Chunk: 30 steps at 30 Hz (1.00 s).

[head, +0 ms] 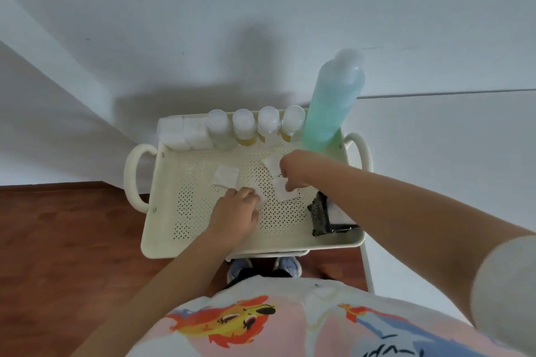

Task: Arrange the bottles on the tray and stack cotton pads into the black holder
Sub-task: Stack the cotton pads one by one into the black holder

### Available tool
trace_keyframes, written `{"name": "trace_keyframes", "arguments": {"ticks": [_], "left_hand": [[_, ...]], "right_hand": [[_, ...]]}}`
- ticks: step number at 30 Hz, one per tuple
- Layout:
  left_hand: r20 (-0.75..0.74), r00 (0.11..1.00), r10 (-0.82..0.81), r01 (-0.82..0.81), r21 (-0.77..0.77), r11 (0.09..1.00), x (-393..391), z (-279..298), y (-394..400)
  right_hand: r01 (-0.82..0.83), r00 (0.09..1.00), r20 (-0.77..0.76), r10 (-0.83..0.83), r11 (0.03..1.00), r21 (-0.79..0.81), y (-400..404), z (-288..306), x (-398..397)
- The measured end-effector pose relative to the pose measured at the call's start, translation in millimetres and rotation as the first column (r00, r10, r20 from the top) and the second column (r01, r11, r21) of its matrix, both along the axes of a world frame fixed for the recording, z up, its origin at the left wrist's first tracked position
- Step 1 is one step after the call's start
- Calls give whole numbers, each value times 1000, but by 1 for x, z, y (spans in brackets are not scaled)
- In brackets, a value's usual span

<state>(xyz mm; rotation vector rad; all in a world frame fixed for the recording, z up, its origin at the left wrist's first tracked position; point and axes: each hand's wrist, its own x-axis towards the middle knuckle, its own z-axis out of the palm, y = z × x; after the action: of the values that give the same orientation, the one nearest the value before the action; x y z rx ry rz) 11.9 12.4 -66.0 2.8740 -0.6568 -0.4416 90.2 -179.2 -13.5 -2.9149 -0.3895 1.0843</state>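
Note:
A cream perforated tray [220, 229] with side handles holds several small clear bottles [243, 127] in a row along its far wall and a tall green bottle [330, 101] at the far right. Loose white cotton pads lie on the tray floor, one [225, 175] at centre left and another [271, 164] further right. My right hand [293, 172] pinches a pad [280, 187] at the tray's middle. My left hand [236, 211] rests fingers-down on the edge of a pad beside it. The black holder [320, 216] sits at the near right, with white pads inside it.
Two stacks of cotton pads [184, 132] stand at the tray's far left corner. The tray sits on a cart against a white wall. Brown wooden floor [58, 240] lies to the left, and my feet show below the tray.

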Motion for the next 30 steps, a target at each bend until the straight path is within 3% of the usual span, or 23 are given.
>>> {"name": "trace_keyframes", "arguments": {"ticks": [8,13,16,18,21,24,27,30], "left_hand": [[-54,969,240,-246,-227,942,-4,-3,15],[-157,927,340,-373,-287,883,-1,-11,12],[-269,869,415,-487,-320,813,3,-11,8],[-358,814,458,-567,-314,762,7,-11,8],[-397,813,426,-540,-240,807,10,-11,9],[-410,805,428,-541,-214,813,9,-7,8],[-548,712,439,-661,-314,682,9,1,3],[-684,633,362,-741,-399,540,8,13,-1]], "right_hand": [[-148,989,-6,150,971,-186,17,-14,5],[-152,988,-23,150,975,-163,22,-17,5],[-123,992,-31,121,991,-49,18,-18,4],[-23,999,-22,26,991,129,14,-13,3],[142,988,-4,-155,898,417,2,6,-7],[171,956,103,-273,811,560,-17,33,-26],[302,868,99,-486,677,671,-45,61,-51],[448,759,-11,-651,509,735,-72,80,-83]]}}
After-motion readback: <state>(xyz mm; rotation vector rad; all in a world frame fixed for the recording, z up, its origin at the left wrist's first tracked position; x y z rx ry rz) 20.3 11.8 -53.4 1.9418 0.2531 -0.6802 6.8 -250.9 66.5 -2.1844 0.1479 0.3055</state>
